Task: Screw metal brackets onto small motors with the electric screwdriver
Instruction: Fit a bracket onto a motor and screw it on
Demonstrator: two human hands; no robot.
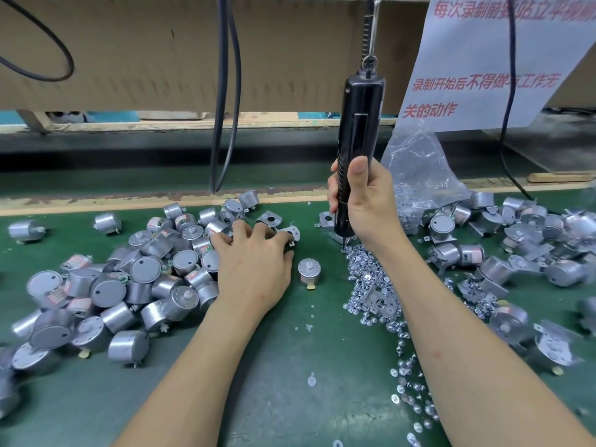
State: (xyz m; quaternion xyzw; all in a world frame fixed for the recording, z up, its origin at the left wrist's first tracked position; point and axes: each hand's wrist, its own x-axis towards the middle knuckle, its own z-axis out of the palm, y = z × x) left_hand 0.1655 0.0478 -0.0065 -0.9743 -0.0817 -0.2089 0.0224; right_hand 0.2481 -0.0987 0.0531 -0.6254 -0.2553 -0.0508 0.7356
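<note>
Fingers of the right grip [364,201] wrap the hanging electric screwdriver [361,124], its tip down at the screws [366,277]. The left grip [254,262], spread wide, touches loose brackets [269,219]. Bracketed motors [446,253] lie to the right and a bigger heap of bare motors [145,269] to the left on the counter [283,366]; most of the job looks undone.

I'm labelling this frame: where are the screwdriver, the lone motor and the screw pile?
screwdriver [359,124], head view, black barrel
lone motor [308,269], head view, top face
screw pile [362,272], head view, heap's middle
</note>
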